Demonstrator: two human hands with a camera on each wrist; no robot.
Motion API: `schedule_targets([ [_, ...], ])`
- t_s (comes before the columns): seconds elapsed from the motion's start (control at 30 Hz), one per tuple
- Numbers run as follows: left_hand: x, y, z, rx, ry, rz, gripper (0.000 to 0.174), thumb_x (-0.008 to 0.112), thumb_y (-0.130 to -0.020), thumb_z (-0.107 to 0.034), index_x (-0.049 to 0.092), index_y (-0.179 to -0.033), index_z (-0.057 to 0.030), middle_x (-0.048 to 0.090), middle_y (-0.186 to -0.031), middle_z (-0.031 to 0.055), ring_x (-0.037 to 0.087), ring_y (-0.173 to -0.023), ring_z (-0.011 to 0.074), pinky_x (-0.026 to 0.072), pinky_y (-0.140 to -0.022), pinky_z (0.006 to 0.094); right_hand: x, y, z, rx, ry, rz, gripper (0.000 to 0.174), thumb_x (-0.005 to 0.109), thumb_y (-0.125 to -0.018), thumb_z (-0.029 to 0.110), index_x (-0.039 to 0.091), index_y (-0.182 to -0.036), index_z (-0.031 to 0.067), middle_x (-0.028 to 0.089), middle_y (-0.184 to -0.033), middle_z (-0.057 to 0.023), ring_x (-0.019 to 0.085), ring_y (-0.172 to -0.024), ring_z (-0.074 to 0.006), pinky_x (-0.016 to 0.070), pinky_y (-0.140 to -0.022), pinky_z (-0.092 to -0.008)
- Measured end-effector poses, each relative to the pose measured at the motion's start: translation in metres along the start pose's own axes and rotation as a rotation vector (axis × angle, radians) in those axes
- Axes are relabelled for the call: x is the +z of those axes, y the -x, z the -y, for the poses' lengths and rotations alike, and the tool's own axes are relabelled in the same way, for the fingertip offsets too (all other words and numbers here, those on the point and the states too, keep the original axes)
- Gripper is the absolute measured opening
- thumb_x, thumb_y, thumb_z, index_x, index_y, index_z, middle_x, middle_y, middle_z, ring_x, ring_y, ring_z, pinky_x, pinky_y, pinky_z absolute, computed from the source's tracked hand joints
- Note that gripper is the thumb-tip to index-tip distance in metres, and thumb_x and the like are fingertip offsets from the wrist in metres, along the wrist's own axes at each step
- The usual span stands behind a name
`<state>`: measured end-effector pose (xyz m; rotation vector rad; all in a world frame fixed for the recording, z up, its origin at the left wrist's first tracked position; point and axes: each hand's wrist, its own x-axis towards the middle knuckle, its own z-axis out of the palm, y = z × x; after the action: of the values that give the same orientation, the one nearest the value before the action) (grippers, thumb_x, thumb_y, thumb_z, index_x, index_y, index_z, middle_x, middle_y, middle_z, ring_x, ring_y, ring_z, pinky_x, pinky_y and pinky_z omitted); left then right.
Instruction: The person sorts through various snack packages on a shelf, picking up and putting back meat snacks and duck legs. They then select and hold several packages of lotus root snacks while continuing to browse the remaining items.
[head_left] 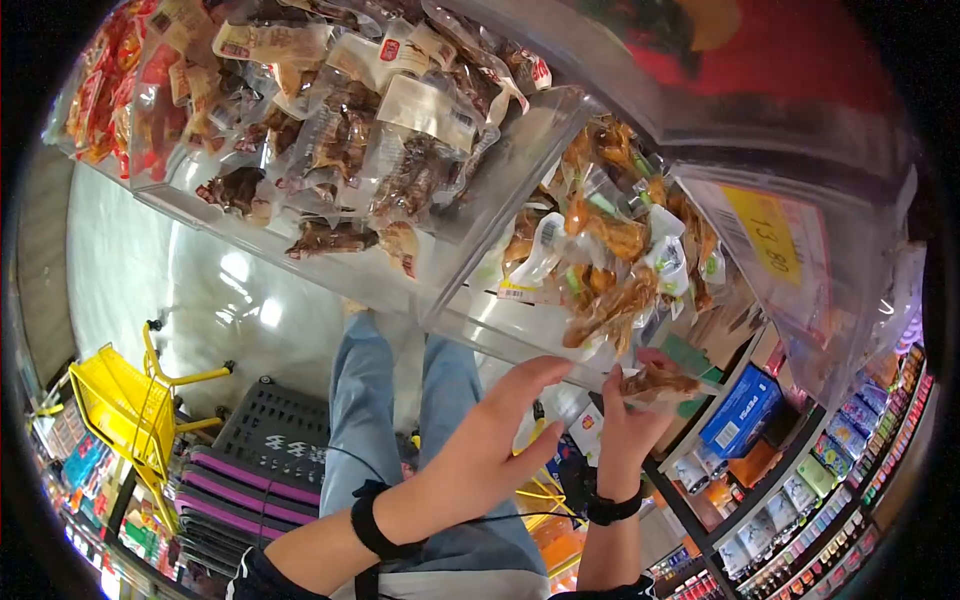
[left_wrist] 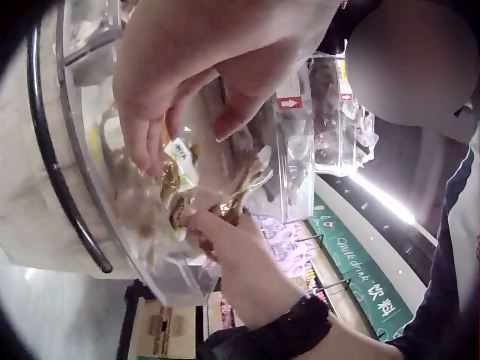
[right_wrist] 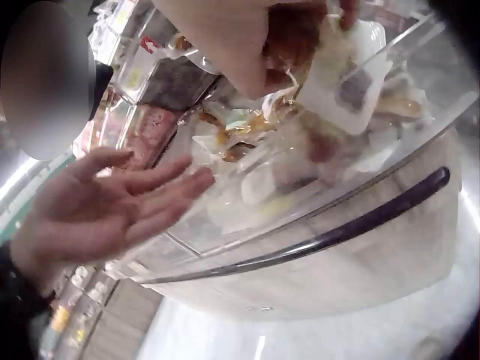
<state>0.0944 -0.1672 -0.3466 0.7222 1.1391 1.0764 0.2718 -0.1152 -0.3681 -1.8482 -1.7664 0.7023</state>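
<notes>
My right hand [head_left: 637, 425] holds a clear vacuum pack of brown cooked meat [head_left: 660, 384] at the front edge of a clear plastic bin [head_left: 500, 345]. The right wrist view shows this hand [right_wrist: 225, 37] at the top, curled round the brown pack [right_wrist: 296, 36]. My left hand [head_left: 490, 430] is empty, its thumb and fingers apart, just left of the right one. In the left wrist view the left hand [left_wrist: 202, 67] hangs over the bin, fingers pointing down. Several golden-brown meat packs [head_left: 605, 230] with white and green labels lie in the bin.
A neighbouring compartment [head_left: 455, 215] holds darker meat packs [head_left: 350, 130], with red packs [head_left: 110, 90] farther left. A price tag [head_left: 770, 235] hangs on the right panel. A yellow cart [head_left: 120, 405] and stacked black-and-purple baskets [head_left: 245, 480] stand lower left. Shelves with a blue Pepsi box [head_left: 740, 410] are right.
</notes>
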Motion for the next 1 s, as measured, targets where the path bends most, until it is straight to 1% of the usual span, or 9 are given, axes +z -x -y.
schedule_targets([
  [0.1,0.005,-0.008,0.001,0.041,-0.072,-0.002,0.043,0.056,-0.079,0.004,0.045,-0.12,-0.0042,0.046,-0.125,0.0152,0.045,-0.117,0.0294,0.0374,-0.096,0.0349,0.008,-0.014,0.009,0.02,-0.049,-0.073,0.041,0.069,-0.074,0.003,0.049,-0.11,-0.0036,0.057,-0.101,-0.0136,0.051,-0.099,-0.0214,0.0408,-0.086,-0.0321],
  [0.2,0.008,-0.014,0.01,0.065,-0.064,-0.006,0.041,0.055,-0.079,0.004,0.046,-0.119,-0.0046,0.048,-0.122,0.0151,0.047,-0.113,0.0291,0.0385,-0.094,0.0344,0.009,-0.036,0.02,0.236,-0.011,0.059,0.058,0.071,-0.078,0.017,0.041,-0.121,-0.0087,0.053,-0.112,-0.02,0.051,-0.105,-0.0287,0.0408,-0.088,-0.0352],
  [0.23,0.009,-0.014,0.01,0.065,-0.06,-0.012,0.04,0.055,-0.079,0.004,0.046,-0.118,-0.0046,0.048,-0.12,0.0148,0.048,-0.111,0.0286,0.039,-0.093,0.0342,0.016,-0.041,0.016,0.155,0.175,0.04,0.079,0.072,-0.076,0.03,0.029,-0.128,-0.0125,0.048,-0.116,-0.0271,0.05,-0.108,-0.0373,0.0424,-0.087,-0.0389],
  [0.33,0.012,-0.016,0.013,0.074,-0.064,-0.043,0.037,0.054,-0.079,0.005,0.048,-0.114,-0.004,0.05,-0.117,0.0138,0.049,-0.108,0.0271,0.0399,-0.09,0.0334,0.045,-0.057,0.022,-0.008,0.468,0.012,0.091,0.074,-0.071,0.036,0.024,-0.129,-0.0127,0.046,-0.116,-0.0316,0.048,-0.107,-0.043,0.0425,-0.087,-0.0429],
  [0.57,0.013,-0.008,0.006,0.041,-0.025,-0.067,0.031,0.054,-0.079,0.004,0.051,-0.109,-0.0028,0.053,-0.113,0.0129,0.05,-0.106,0.0259,0.0395,-0.09,0.0336,0.02,-0.063,0.001,0.029,0.151,0.133,0.084,0.076,-0.063,0.016,0.029,-0.128,-0.0084,0.046,-0.117,-0.0278,0.049,-0.105,-0.0415,0.0408,-0.091,-0.0405],
  [0.67,0.011,-0.004,0.0,0.035,-0.032,-0.041,0.029,0.053,-0.079,0.003,0.052,-0.108,-0.0019,0.053,-0.112,0.0132,0.049,-0.108,0.0262,0.0389,-0.091,0.0348,0.0,-0.056,0.014,0.003,0.047,0.129,0.081,0.075,-0.065,0.013,0.03,-0.13,-0.003,0.045,-0.12,-0.0191,0.048,-0.107,-0.0279,0.0396,-0.091,-0.034],
  [0.7,0.01,-0.003,-0.002,0.048,-0.055,-0.035,0.031,0.053,-0.079,0.004,0.051,-0.11,-0.0018,0.052,-0.113,0.0132,0.049,-0.108,0.0262,0.0386,-0.092,0.0351,-0.008,-0.05,0.007,-0.132,0.279,0.13,0.081,0.074,-0.065,0.01,0.029,-0.13,-0.0037,0.042,-0.122,-0.0204,0.045,-0.11,-0.029,0.0378,-0.094,-0.0362],
  [0.83,0.011,0.004,-0.01,0.036,-0.036,-0.142,0.045,0.059,-0.077,0.002,0.044,-0.119,-0.0016,0.049,-0.119,0.0131,0.048,-0.112,0.0255,0.0368,-0.096,0.0354,-0.018,-0.031,0.015,-0.493,0.452,0.207,0.074,0.074,-0.06,0.013,0.037,-0.123,-0.001,0.045,-0.117,-0.0246,0.042,-0.106,-0.0419,0.0316,-0.092,-0.0516],
  [1.0,0.001,0.005,-0.015,0.08,0.136,-0.14,0.074,0.074,-0.071,-0.011,0.034,-0.131,-0.0006,0.041,-0.13,0.0146,0.046,-0.117,0.0224,0.0395,-0.095,0.0339,-0.017,0.009,0.059,-0.361,0.111,0.49,0.075,0.075,-0.057,0.015,0.041,-0.121,-0.0003,0.046,-0.119,-0.0216,0.043,-0.104,-0.0392,0.034,-0.088,-0.046],
])
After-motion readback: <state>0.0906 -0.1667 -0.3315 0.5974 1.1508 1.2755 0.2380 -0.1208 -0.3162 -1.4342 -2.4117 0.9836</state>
